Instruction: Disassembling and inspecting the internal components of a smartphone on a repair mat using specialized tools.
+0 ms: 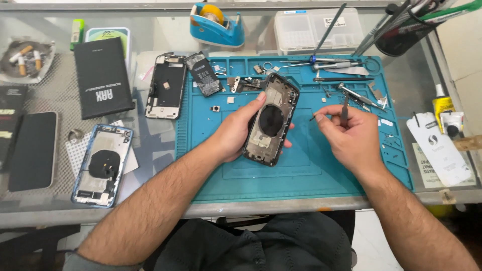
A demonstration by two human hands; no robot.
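Holding the open phone shell (271,120) tilted just above the blue mat (301,170), the left hand (236,131) wraps its back and edge. The right hand (346,133), just beside it, pinches tweezers (344,111) with a tiny dark bit at the fingertips (318,118). A good way, I think, is to keep the shell steady and move the tip slowly. Small screws and tools (341,75) lie beyond the hands. The mat below the hands gives open room; the bench (281,207) edge is near the wrists.
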